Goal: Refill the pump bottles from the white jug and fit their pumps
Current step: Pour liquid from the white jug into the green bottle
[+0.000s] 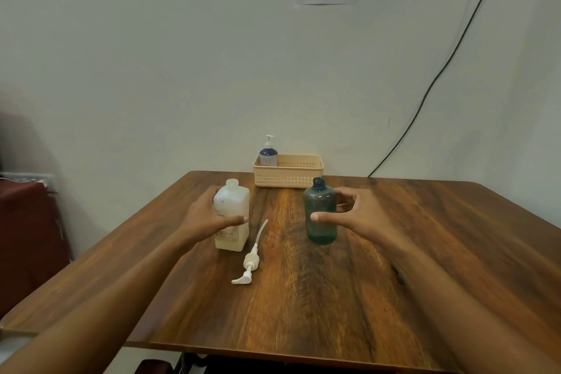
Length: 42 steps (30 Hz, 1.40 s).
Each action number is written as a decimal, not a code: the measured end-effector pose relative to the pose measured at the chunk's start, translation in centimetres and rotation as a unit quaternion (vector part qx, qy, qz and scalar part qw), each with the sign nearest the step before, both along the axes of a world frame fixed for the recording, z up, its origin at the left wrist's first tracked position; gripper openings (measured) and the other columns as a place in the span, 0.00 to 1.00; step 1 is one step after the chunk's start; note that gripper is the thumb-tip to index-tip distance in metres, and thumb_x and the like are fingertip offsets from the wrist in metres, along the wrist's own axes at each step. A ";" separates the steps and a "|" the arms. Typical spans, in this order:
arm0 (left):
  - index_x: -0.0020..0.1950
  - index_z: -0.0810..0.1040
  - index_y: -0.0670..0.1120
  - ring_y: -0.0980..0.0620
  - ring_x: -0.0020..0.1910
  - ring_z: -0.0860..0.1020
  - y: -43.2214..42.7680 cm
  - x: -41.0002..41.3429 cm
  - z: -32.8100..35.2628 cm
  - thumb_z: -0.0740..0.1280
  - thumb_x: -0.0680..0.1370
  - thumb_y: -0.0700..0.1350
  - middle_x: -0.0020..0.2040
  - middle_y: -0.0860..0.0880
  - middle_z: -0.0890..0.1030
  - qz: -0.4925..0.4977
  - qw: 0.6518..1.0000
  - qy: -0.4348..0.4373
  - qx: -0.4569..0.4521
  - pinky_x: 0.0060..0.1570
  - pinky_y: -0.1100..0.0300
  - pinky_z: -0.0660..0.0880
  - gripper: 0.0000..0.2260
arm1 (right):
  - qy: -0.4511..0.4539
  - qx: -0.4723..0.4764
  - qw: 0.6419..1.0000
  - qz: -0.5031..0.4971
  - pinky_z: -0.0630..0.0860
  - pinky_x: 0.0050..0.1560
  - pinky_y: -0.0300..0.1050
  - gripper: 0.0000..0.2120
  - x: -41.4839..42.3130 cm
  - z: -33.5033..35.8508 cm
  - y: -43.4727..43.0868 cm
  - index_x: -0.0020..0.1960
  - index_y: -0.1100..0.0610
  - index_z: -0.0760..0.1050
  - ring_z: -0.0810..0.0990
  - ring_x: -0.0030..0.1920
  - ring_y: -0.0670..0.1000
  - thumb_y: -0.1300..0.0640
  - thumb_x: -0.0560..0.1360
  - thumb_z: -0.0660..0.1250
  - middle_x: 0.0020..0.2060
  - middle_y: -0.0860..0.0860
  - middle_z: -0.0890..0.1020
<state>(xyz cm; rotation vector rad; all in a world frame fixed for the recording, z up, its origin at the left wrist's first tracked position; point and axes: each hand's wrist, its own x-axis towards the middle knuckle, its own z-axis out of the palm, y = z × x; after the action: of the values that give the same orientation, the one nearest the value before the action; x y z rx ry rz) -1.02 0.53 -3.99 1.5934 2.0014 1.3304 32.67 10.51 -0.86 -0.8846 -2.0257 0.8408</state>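
Observation:
The white jug (pixel 232 218) stands uncapped on the wooden table (pixel 303 297), left of centre. My left hand (pixel 206 215) grips it, thumb across its front and fingers round its left side. A dark green pump bottle (pixel 321 215) stands open-necked to the right, with only a little liquid at its bottom. My right hand (pixel 355 215) is cupped round its right side, thumb in front, with a gap between palm and bottle. A white pump (pixel 249 264) with its tube lies on the table between jug and bottle.
A beige slotted basket (pixel 288 174) sits at the table's far edge against the wall. A blue bottle with its pump fitted (pixel 268 153) stands in the basket's left end. A dark red object (pixel 27 237) lies left of the table. A black cable (pixel 440 76) runs down the wall.

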 end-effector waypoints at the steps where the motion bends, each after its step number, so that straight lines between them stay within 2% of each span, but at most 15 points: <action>1: 0.70 0.71 0.52 0.49 0.60 0.79 0.0 -0.1 -0.2 0.83 0.65 0.58 0.63 0.51 0.79 0.002 1.000 -0.003 -0.001 0.56 0.46 0.82 0.38 | 0.001 -0.001 1.000 -0.001 0.77 0.49 0.35 0.31 0.0 -0.1 0.0 0.65 0.46 0.83 0.83 0.56 0.41 0.43 0.64 0.85 0.55 0.40 0.87; 5: 0.72 0.71 0.52 0.48 0.62 0.79 -0.1 -0.1 -0.4 0.82 0.64 0.60 0.64 0.50 0.79 0.008 1.000 -0.013 -0.005 0.57 0.44 0.81 0.40 | 0.006 -0.007 1.000 -0.013 0.76 0.46 0.30 0.28 0.2 -0.1 0.1 0.62 0.40 0.82 0.84 0.55 0.38 0.40 0.63 0.85 0.52 0.34 0.86; 9: 0.75 0.67 0.52 0.46 0.65 0.78 -0.8 0.4 -0.3 0.80 0.61 0.65 0.68 0.49 0.77 0.014 1.000 0.002 -0.002 0.59 0.44 0.81 0.47 | 0.019 -0.007 0.999 -0.026 0.77 0.44 0.28 0.27 0.3 -0.2 -0.1 0.57 0.37 0.82 0.84 0.53 0.35 0.36 0.61 0.84 0.49 0.30 0.86; 11: 0.80 0.61 0.52 0.42 0.69 0.75 -1.0 0.8 0.3 0.81 0.61 0.64 0.75 0.46 0.73 0.031 0.999 0.016 0.009 0.62 0.40 0.78 0.53 | 0.021 -0.003 0.999 -0.025 0.78 0.41 0.26 0.28 0.3 -0.2 -0.1 0.57 0.36 0.82 0.83 0.53 0.33 0.34 0.59 0.84 0.48 0.28 0.85; 13: 0.82 0.56 0.52 0.42 0.74 0.70 -1.2 1.2 1.6 0.81 0.62 0.65 0.79 0.46 0.67 0.047 0.997 0.030 0.047 0.67 0.37 0.74 0.56 | 0.026 0.001 0.999 -0.025 0.78 0.45 0.29 0.30 0.3 -0.1 -0.1 0.58 0.38 0.82 0.84 0.54 0.36 0.33 0.58 0.83 0.50 0.32 0.86; 15: 0.82 0.56 0.52 0.45 0.76 0.68 -1.3 2.0 3.5 0.80 0.63 0.65 0.80 0.47 0.64 0.051 0.991 0.067 0.107 0.70 0.40 0.72 0.55 | 0.029 0.004 0.999 -0.024 0.77 0.48 0.33 0.33 0.4 0.2 -0.1 0.60 0.40 0.82 0.84 0.55 0.39 0.33 0.58 0.82 0.53 0.36 0.86; 18: 0.80 0.62 0.52 0.51 0.73 0.69 -1.7 3.9 6.5 0.78 0.67 0.64 0.78 0.49 0.66 0.040 0.974 0.140 0.175 0.67 0.50 0.72 0.47 | 0.038 0.007 0.999 -0.016 0.76 0.48 0.33 0.35 0.6 0.8 -0.4 0.64 0.46 0.83 0.83 0.56 0.39 0.36 0.59 0.82 0.55 0.38 0.86; 21: 0.78 0.65 0.51 0.55 0.70 0.70 -1.9 6.5 8.2 0.77 0.70 0.63 0.75 0.51 0.70 -0.031 0.969 0.163 0.184 0.67 0.55 0.72 0.42 | 0.045 0.012 0.999 -0.014 0.77 0.49 0.32 0.35 0.5 1.2 -0.4 0.67 0.51 0.83 0.83 0.58 0.41 0.42 0.64 0.85 0.58 0.44 0.87; 25: 0.78 0.65 0.49 0.55 0.68 0.74 -1.6 10.1 8.2 0.79 0.71 0.57 0.73 0.51 0.73 -0.137 0.969 0.138 0.154 0.65 0.51 0.78 0.40 | 0.047 0.022 0.998 -0.021 0.76 0.47 0.30 0.33 0.4 2.0 -0.6 0.67 0.52 0.83 0.83 0.57 0.40 0.42 0.65 0.84 0.58 0.44 0.87; 29: 0.79 0.64 0.53 0.52 0.65 0.78 -0.2 13.2 7.1 0.80 0.69 0.59 0.72 0.51 0.75 -0.171 0.972 0.128 0.099 0.63 0.48 0.79 0.43 | 0.061 0.027 0.997 -0.028 0.79 0.51 0.35 0.33 0.3 3.1 -0.8 0.68 0.52 0.82 0.84 0.60 0.46 0.43 0.66 0.84 0.60 0.47 0.87; 35: 0.75 0.68 0.52 0.53 0.61 0.80 1.7 15.7 5.9 0.80 0.69 0.60 0.69 0.50 0.78 -0.152 0.980 0.067 0.107 0.59 0.55 0.81 0.39 | 0.066 0.026 0.997 -0.023 0.82 0.55 0.40 0.33 0.2 3.6 -1.0 0.68 0.50 0.82 0.85 0.59 0.47 0.43 0.66 0.85 0.58 0.46 0.88; 39: 0.73 0.70 0.51 0.55 0.57 0.80 2.4 15.9 5.3 0.79 0.70 0.56 0.66 0.50 0.80 -0.119 0.981 0.067 0.136 0.50 0.67 0.78 0.35 | 0.063 0.033 0.997 -0.020 0.81 0.52 0.35 0.34 0.2 3.4 -1.0 0.68 0.50 0.82 0.85 0.57 0.45 0.40 0.65 0.84 0.58 0.45 0.87; 42: 0.71 0.72 0.52 0.57 0.56 0.80 2.5 15.7 5.2 0.80 0.70 0.57 0.65 0.52 0.81 -0.117 0.981 0.060 0.142 0.46 0.71 0.77 0.34 | 0.044 0.018 0.999 0.007 0.84 0.55 0.40 0.29 0.8 3.6 -1.0 0.66 0.45 0.82 0.86 0.57 0.44 0.37 0.68 0.81 0.57 0.42 0.87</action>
<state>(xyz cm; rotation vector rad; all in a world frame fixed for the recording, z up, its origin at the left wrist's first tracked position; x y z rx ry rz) 14.72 3.02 1.22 2.0092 1.6762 1.5083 33.44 9.52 2.76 -0.8003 -1.9665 0.8330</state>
